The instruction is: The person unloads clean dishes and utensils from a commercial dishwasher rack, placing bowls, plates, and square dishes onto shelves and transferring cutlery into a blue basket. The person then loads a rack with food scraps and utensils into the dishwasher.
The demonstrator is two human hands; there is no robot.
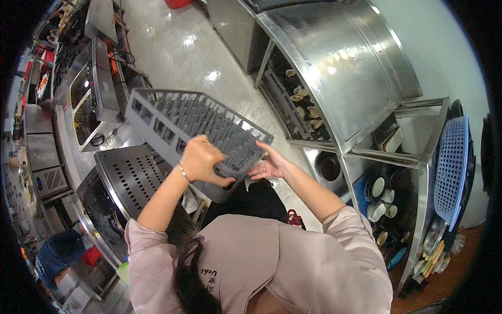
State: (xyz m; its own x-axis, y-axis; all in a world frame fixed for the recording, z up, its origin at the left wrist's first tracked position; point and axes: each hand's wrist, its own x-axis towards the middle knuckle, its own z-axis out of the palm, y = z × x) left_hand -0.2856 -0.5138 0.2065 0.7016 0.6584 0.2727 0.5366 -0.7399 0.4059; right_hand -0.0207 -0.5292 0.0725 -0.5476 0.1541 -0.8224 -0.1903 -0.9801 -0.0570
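A grey plastic crate with slatted mesh and rectangular openings along one side is held up, tilted, in front of my body. My left hand grips its near left rim, thumb pointing toward the near corner. At the near right corner my right hand holds the crate, its thumb on the outer side and its other fingers curled at the lower edge. Nothing shows clearly inside the crate. Part of its underside is hidden by my hands.
To the left stands a perforated stainless steel panel beside a metal counter. A person in dark clothing is at lower left. Steel shelving on the right holds bowls, with a blue plastic basket at its end. Shiny floor lies ahead.
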